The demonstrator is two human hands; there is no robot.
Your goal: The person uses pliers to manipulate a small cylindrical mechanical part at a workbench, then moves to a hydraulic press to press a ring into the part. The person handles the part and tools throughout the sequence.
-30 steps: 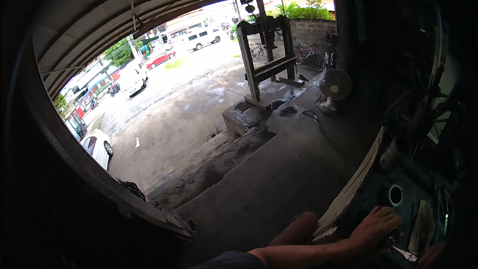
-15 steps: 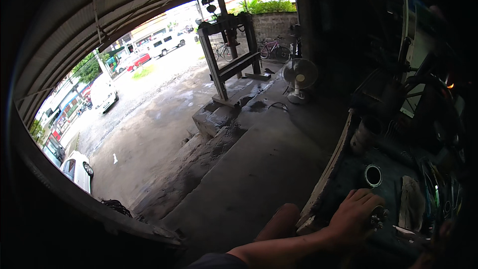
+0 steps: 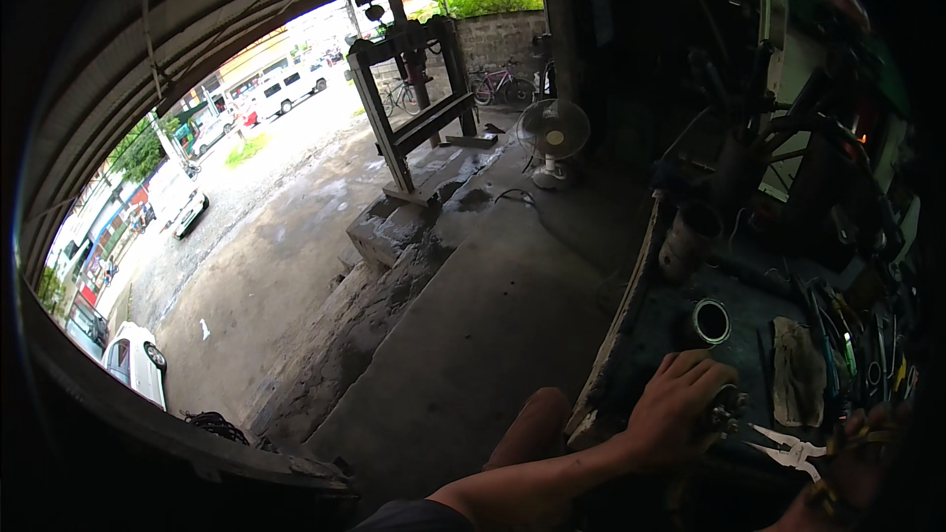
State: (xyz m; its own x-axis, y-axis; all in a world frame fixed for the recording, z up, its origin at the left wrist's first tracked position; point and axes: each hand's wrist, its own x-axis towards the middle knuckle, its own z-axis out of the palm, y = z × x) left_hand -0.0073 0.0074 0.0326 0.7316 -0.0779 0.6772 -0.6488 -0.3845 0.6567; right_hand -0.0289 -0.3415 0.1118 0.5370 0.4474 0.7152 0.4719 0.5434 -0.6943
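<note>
My left hand (image 3: pixel 680 399) is closed around a round metal part (image 3: pixel 727 409) with small studs or bolts on its end, resting at the bench's near side. From the right, my right hand (image 3: pixel 862 458) grips pliers (image 3: pixel 791 450) with pale metal jaws and yellowish handles. The jaws are spread and point toward the metal part, apart from it. Deep shadow hides much of the right hand. Just beyond my left hand stands a metal ring or short tube (image 3: pixel 709 322). A worn, flat, brownish block (image 3: pixel 798 371) lies between the hands, farther back.
Several hand tools (image 3: pixel 872 345) lie along the right of the dark workbench (image 3: pixel 665 335). A rusty can (image 3: pixel 689 241) stands at its far left edge. On the floor beyond are a fan (image 3: pixel 555 130) and a steel press frame (image 3: pixel 404 108). Vehicles stand on the street outside.
The whole view has shifted, with the scene moving left and up. The pliers' spread jaws now show plainly beside the metal part. My left hand keeps its hold.
</note>
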